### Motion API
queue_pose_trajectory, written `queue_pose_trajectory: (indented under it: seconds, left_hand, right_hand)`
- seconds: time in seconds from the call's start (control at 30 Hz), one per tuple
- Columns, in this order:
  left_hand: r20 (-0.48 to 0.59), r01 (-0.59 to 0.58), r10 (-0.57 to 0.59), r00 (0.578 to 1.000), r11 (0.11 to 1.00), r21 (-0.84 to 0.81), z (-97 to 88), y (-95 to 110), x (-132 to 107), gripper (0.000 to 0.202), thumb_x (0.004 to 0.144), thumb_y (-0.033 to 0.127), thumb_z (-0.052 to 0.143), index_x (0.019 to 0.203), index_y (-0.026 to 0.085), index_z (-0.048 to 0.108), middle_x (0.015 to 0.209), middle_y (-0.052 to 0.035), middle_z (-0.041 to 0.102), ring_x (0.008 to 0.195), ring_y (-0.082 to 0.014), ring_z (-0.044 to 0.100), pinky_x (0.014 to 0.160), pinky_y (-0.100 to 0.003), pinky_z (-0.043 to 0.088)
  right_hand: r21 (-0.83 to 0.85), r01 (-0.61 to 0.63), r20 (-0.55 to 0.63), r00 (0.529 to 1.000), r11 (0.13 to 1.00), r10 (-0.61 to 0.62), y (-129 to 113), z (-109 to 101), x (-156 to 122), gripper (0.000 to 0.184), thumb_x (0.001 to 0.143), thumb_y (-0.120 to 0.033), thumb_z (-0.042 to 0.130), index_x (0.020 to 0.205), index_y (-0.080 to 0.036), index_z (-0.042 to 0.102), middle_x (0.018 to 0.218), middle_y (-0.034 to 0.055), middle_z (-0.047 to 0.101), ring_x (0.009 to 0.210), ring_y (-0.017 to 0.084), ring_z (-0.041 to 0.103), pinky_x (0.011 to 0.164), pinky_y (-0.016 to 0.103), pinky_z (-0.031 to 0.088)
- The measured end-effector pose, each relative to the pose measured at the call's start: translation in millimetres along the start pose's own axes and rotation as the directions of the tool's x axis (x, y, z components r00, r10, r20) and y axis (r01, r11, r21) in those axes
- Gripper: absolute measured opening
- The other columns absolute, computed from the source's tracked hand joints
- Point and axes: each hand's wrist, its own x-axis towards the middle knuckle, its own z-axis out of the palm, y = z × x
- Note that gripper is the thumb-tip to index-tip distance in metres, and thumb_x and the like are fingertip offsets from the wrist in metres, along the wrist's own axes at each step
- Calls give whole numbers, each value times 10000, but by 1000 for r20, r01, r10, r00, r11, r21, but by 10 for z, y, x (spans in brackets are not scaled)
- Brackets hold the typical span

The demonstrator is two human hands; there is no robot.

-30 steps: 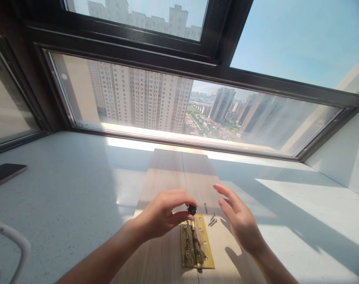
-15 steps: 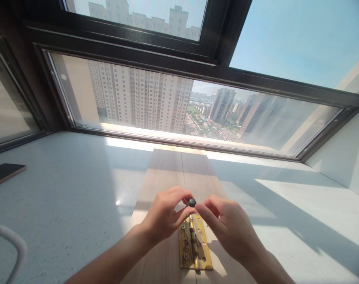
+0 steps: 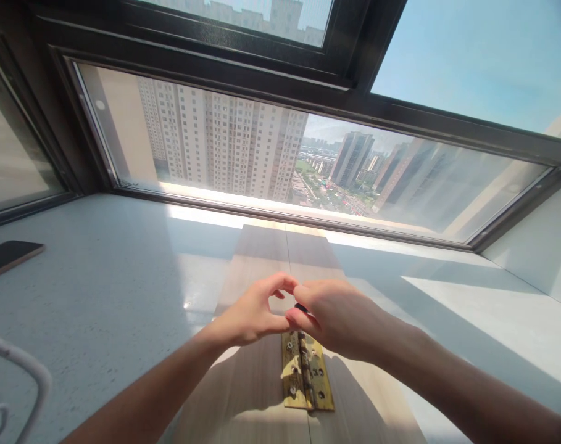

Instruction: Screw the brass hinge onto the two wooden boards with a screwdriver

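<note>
My left hand (image 3: 257, 311) is curled, its thumb and forefinger arched around a gap. Their tips meet the fingertips of my right hand (image 3: 336, 311), which is closed with thumb and fingers together. A small dark rounded piece (image 3: 301, 307) shows between the fingertips of both hands; its kind is mostly hidden. Just below lies a worn brass hinge (image 3: 308, 382), opened flat with screw holes in both leaves. It rests across the seam between two pale wooden boards (image 3: 257, 259), and its top end is covered by my hands.
A phone (image 3: 12, 256) lies at the left on the pale countertop (image 3: 132, 277). Near the lower left is a curved white tube-like thing (image 3: 34, 370). A dark window frame (image 3: 243, 203) borders the counter's far side, with tall buildings outside.
My right hand has moved left and closed over the dark piece that my left fingers held. My left hand has shifted slightly up and left. The view has tilted a little.
</note>
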Motion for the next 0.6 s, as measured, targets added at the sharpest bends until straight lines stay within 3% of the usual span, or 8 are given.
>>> queue_pose_trajectory:
  seconds: [0.1,0.2,0.27,0.37,0.47,0.6]
  left_hand:
    - [163,-37,56,985,993,-114,-50,3,14,376,767,185,671,1138,161,611,1108,-78,659,1061,-221,589,931,-340,444]
    - [203,-35,67,977,987,-156,-12,-17,11,237,812,228,642,1028,136,679,997,-73,701,979,-216,628,850,-309,475]
    - [147,-26,43,988,993,-118,37,-41,7,186,790,226,665,946,134,705,897,-50,716,886,-200,644,777,-278,479]
    - [47,-20,23,999,998,-62,119,-71,0,79,747,162,674,807,136,718,766,-16,704,735,-156,628,651,-228,457]
    - [-44,-26,24,999,998,-57,206,-92,-8,43,708,106,661,690,131,690,704,-6,676,686,-140,598,628,-224,441]
    - [-202,38,-43,979,999,-29,277,-102,-16,150,643,71,663,558,133,556,585,35,578,627,-112,530,628,-221,406]
  right_hand:
    - [68,94,63,993,993,-99,51,-89,-1,203,897,-286,496,805,-164,630,719,37,632,602,120,516,493,241,259]
    - [63,127,87,987,990,-132,84,-149,-19,156,883,-276,522,807,-188,626,728,22,638,604,117,524,487,230,262]
    - [-16,54,64,997,998,-53,81,-163,-33,261,879,-389,539,730,-189,615,648,19,618,561,125,518,480,238,246]
    - [-145,-77,10,997,986,79,35,-152,-35,533,901,-576,413,595,-178,590,519,35,547,483,136,496,479,256,220]
    - [-242,-125,-3,992,962,128,-30,-115,-8,573,949,-496,336,549,-173,591,498,61,527,481,158,515,481,259,227]
    - [-271,-105,-4,994,957,108,-69,-66,30,397,924,-357,438,609,-180,600,522,59,554,486,159,519,461,256,226]
